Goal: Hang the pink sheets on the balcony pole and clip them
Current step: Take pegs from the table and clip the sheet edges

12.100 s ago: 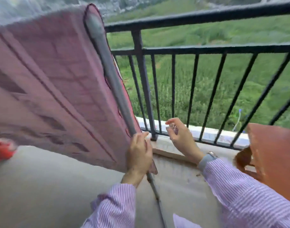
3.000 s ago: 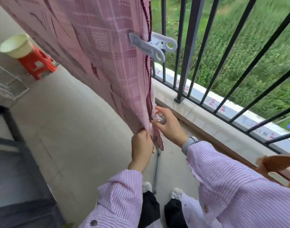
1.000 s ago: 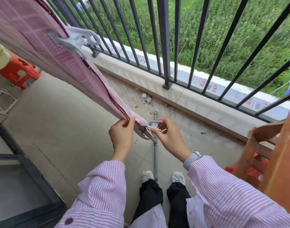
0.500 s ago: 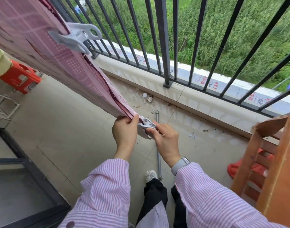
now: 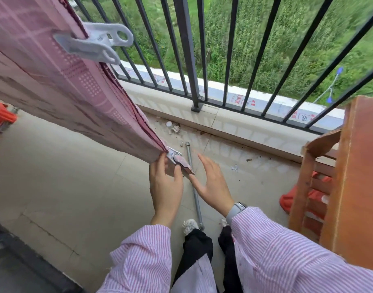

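Observation:
The pink checked sheet (image 5: pixel 60 81) hangs down from the upper left, its dark red edge running to a low corner. A large white clip (image 5: pixel 94 44) grips the sheet's edge near the top. A smaller white clip (image 5: pixel 174 155) sits on the bottom corner. My left hand (image 5: pixel 166 182) pinches that corner just below the small clip. My right hand (image 5: pixel 213 182) hovers beside it, fingers spread, holding nothing. A grey metal pole (image 5: pixel 194 185) lies on the floor under my hands.
The black balcony railing (image 5: pixel 189 60) stands on a concrete kerb ahead, with green plants beyond. A brown wooden chair (image 5: pixel 339 176) stands close on the right, something red under it. A red stool (image 5: pixel 1 119) is at far left. Small debris lies by the kerb.
My right hand has let go of the small clip and drawn back with fingers spread. The clip now stays on the sheet's corner, which my left hand still holds.

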The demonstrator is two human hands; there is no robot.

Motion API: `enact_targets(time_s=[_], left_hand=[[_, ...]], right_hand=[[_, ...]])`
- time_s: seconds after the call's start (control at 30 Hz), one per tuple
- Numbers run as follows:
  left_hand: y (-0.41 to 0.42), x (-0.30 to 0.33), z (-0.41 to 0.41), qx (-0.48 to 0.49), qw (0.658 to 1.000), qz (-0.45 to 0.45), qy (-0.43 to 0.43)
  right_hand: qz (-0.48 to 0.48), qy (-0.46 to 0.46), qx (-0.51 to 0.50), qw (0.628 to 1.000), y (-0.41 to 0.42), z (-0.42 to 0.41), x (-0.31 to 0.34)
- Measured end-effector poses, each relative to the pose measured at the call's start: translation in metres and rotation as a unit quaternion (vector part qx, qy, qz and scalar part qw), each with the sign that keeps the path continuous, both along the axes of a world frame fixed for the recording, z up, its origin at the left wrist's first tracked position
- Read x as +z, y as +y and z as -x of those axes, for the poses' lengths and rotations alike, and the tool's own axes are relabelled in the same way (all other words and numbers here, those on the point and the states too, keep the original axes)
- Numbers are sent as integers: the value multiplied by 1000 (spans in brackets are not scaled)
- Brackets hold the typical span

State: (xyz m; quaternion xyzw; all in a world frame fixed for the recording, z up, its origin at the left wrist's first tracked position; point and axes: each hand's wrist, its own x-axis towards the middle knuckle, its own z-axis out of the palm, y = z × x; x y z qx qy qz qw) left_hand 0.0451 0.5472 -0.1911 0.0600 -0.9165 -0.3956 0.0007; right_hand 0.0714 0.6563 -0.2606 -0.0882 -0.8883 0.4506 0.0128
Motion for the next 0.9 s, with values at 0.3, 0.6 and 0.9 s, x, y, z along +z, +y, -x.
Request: enact_targets(time_s=[0.3, 0.6, 0.9], left_hand=[[16, -62, -78, -357, 918, 151, -84], [123, -70, -193, -719, 671, 181, 15], [165, -97, -280, -815, 492, 305, 22]], right_hand=[[-106, -146, -230, 956, 35, -139, -15], [-108, -163, -621, 759, 48, -329, 4], [30, -278, -734, 619, 93, -425, -25]])
